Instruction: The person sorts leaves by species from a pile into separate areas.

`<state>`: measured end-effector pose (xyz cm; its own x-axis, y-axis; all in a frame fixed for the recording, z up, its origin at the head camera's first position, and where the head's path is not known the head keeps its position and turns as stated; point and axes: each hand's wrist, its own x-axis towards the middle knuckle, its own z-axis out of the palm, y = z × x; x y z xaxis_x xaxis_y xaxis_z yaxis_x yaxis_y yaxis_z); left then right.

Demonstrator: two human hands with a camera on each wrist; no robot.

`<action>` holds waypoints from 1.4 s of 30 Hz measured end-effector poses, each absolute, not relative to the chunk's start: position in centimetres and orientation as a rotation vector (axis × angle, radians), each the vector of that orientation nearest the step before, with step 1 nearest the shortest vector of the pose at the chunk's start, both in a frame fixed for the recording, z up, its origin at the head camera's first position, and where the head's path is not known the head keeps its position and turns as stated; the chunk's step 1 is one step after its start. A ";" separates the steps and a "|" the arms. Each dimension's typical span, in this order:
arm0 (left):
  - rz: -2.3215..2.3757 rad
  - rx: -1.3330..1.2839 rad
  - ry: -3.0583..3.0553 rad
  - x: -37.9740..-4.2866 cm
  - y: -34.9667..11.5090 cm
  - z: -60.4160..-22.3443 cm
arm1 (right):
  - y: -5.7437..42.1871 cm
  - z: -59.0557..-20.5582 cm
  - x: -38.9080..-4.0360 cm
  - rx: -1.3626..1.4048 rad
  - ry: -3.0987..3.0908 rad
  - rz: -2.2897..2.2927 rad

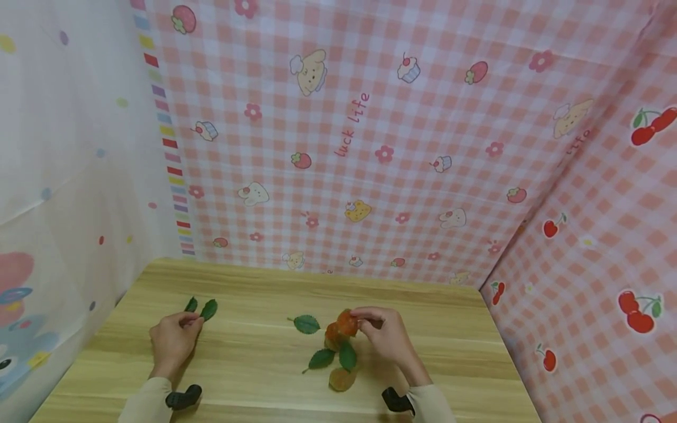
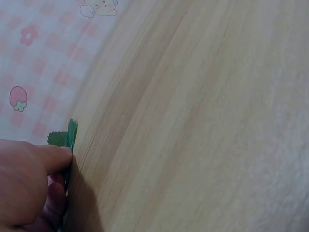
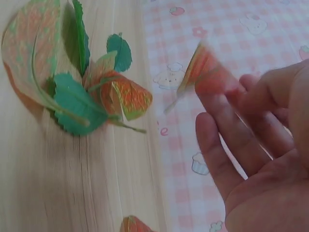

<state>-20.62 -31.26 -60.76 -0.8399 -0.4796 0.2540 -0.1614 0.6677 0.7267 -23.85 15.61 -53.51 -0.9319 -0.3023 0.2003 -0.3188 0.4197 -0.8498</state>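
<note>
At the left of the table in the head view, my left hand (image 1: 176,341) pinches a green artificial leaf (image 1: 209,309) between thumb and fingers. Just beside it, a second green leaf (image 1: 191,304) shows past the knuckles; whether that one is held too, I cannot tell. My right hand (image 1: 388,336) pinches an orange-red artificial leaf (image 3: 208,72) by its edge, raised off the table with its stem hanging free. Under and around it lie an orange leaf (image 1: 331,336), a yellowish-orange leaf (image 1: 342,380) and green leaves (image 1: 307,324), some of them overlapping.
The wooden table (image 1: 254,364) meets a pink checked cloth (image 1: 328,194) at its back and right. White cloth (image 1: 90,176) hangs along the left side. A black strap mount (image 1: 184,398) sits on the left wrist, and another (image 1: 398,400) on the right.
</note>
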 end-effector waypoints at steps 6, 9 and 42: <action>-1.013 0.499 -2.451 -20.6 -31.3 -60.8 | 16.2 -53.6 -23.1 0.350 -2.563 1.696; -1.011 0.496 -2.452 -20.6 -31.4 -61.0 | 16.7 -53.8 -22.9 0.224 -2.497 1.780; -1.000 0.463 -2.450 -20.6 -31.3 -60.9 | 26.1 -57.9 -24.3 -0.145 -2.591 1.476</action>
